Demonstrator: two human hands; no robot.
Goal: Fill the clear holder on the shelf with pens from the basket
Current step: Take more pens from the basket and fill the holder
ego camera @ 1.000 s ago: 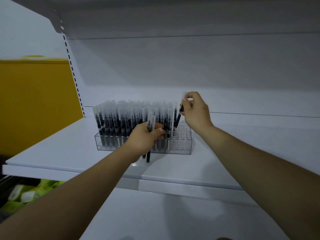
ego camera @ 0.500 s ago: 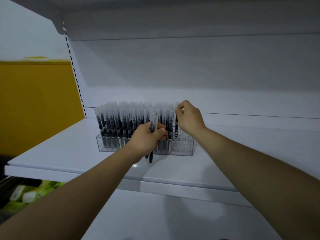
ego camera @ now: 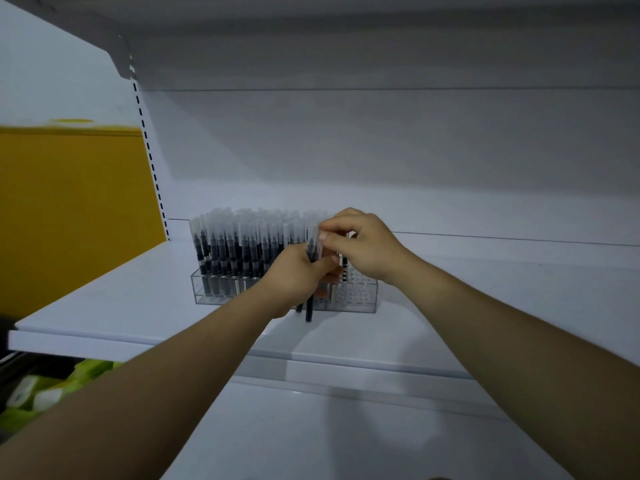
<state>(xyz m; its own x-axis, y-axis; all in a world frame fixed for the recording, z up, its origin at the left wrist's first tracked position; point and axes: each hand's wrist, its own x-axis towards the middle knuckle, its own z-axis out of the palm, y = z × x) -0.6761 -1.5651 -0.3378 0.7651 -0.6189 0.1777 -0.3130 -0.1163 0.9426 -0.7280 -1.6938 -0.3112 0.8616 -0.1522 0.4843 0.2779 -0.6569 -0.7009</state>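
Observation:
A clear holder (ego camera: 358, 296) stands on the white shelf (ego camera: 138, 299), packed on its left with several upright black pens (ego camera: 242, 244) with frosted caps; its right end shows bare holes. My left hand (ego camera: 294, 275) grips a small bunch of pens (ego camera: 309, 306) in front of the holder, their black ends hanging below my fist. My right hand (ego camera: 360, 247) pinches the frosted cap of one pen in that bunch, right above my left hand. The basket is out of view.
A shelf board overhangs close above. A yellow panel (ego camera: 69, 209) stands to the left beyond the perforated upright (ego camera: 152, 174). Green and white packages (ego camera: 52, 389) lie below the shelf at lower left. Bare shelf surface lies right of the holder.
My right hand set a pen down into the holder's right part, then came left to the bunch in my left hand and now pinches a pen cap there. The left hand stayed put.

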